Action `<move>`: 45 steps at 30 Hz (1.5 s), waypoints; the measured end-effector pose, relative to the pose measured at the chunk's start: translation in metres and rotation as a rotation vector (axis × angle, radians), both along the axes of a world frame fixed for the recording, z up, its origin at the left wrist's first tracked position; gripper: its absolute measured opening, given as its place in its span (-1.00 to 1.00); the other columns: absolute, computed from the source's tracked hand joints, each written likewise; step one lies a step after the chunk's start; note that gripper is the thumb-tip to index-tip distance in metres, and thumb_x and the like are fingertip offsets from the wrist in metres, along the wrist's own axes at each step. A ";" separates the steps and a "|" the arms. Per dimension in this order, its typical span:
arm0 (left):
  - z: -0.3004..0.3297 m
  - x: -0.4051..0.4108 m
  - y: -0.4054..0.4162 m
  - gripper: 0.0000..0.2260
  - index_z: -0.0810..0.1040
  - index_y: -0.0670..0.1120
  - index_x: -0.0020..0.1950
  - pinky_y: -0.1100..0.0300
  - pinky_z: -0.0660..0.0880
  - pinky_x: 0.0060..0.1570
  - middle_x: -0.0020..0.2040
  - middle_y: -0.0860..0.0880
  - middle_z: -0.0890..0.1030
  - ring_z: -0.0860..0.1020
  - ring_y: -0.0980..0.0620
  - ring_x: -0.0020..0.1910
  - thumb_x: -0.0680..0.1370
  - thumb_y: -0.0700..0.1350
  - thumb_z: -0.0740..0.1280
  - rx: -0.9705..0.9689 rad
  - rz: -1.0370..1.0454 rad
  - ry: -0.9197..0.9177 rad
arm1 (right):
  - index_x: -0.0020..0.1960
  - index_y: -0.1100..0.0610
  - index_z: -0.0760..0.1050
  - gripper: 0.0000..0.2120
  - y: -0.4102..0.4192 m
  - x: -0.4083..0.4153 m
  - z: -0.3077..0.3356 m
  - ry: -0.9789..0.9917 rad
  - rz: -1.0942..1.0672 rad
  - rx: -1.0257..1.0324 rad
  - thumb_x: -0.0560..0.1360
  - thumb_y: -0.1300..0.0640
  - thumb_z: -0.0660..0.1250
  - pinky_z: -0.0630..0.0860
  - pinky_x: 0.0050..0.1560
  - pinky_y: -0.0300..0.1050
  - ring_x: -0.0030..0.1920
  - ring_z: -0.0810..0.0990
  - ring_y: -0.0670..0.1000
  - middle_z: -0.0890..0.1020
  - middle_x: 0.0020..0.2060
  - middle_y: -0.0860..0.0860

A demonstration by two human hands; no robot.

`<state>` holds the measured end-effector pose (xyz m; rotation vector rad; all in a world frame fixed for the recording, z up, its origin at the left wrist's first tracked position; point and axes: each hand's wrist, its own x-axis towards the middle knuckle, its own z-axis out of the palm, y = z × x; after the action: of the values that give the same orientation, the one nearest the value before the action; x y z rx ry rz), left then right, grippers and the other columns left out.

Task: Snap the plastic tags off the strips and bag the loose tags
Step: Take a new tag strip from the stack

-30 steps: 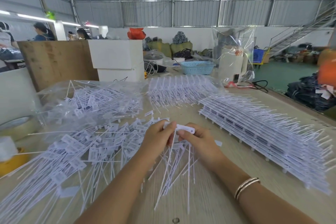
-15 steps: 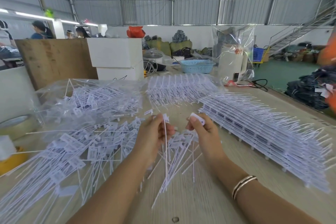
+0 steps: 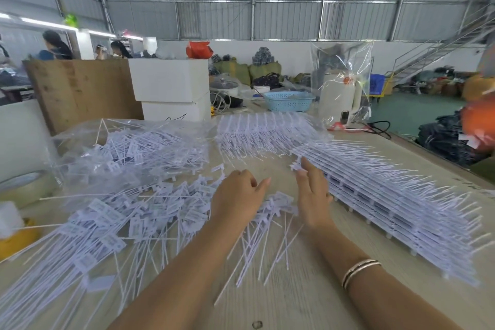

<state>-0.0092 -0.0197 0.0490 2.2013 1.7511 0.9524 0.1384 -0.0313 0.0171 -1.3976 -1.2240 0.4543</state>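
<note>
Left hand (image 3: 237, 197) loosely curled, right hand (image 3: 312, 193) fingers spread; both grips hold nothing. Bare bench (image 3: 289, 300) lies between loose tags (image 3: 128, 225) and stacked strips (image 3: 401, 203). Tag print unreadable.

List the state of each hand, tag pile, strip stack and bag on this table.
left hand: empty, fingers loosely curled.
right hand: open, fingertips at the strip stack.
strip stack: tags unsnapped, neatly layered.
loose tags: scattered on the table, unbagged.
clear bag: lying flat, holding tags.
</note>
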 end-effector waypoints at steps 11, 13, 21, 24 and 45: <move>-0.018 0.014 -0.042 0.08 0.25 -0.18 0.42 0.07 0.44 0.06 0.29 -0.14 0.42 0.44 -0.13 0.25 0.20 0.63 0.07 -0.276 0.111 0.599 | 0.20 0.13 0.44 -0.66 -0.011 0.013 -0.004 -0.376 -0.051 -0.250 0.65 -0.02 0.00 0.31 0.02 -0.11 0.12 0.48 0.06 0.54 0.12 0.07; -0.019 0.018 -0.044 0.07 0.21 -0.17 0.45 0.02 0.41 0.18 0.35 -0.15 0.36 0.36 -0.14 0.33 0.21 0.60 0.15 -0.307 0.118 0.592 | 0.22 0.11 0.45 -0.68 -0.013 0.003 -0.003 -0.322 0.034 -0.225 0.65 0.00 0.02 0.30 0.07 -0.12 0.14 0.45 0.03 0.52 0.16 0.07; -0.016 0.019 -0.033 -0.71 0.42 -0.12 0.27 0.14 0.39 -0.14 0.13 -0.06 0.55 0.56 -0.05 0.09 0.58 -0.06 0.19 -0.272 0.145 0.588 | 0.38 0.04 0.35 -0.67 -0.023 -0.020 -0.006 -0.207 0.467 -0.153 0.65 0.05 0.08 0.32 0.31 -0.21 0.26 0.43 -0.10 0.44 0.29 -0.06; -0.019 0.013 -0.027 -0.71 0.33 -0.15 0.33 0.14 0.39 -0.12 0.20 -0.09 0.54 0.54 -0.07 0.14 0.60 -0.20 0.15 -0.310 0.167 0.529 | 0.35 0.00 0.39 -0.69 -0.024 -0.017 -0.003 -0.101 0.420 -0.121 0.64 0.04 0.08 0.38 0.04 -0.48 0.01 0.54 -0.25 0.49 0.21 -0.08; -0.003 -0.079 0.004 -0.47 0.16 -0.20 0.47 -0.09 0.27 0.34 0.45 -0.15 0.21 0.21 -0.15 0.41 0.61 0.09 0.04 -0.320 0.405 0.690 | 0.18 -0.02 0.49 -0.70 -0.015 -0.006 -0.002 -0.023 0.273 -0.128 0.66 0.02 0.01 0.38 -0.14 -0.35 -0.09 0.55 -0.09 0.53 0.06 -0.08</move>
<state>-0.0880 -0.0153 0.0459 2.1309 2.4855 -0.1021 0.1328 -0.0467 0.0156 -1.3501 -1.4326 0.7173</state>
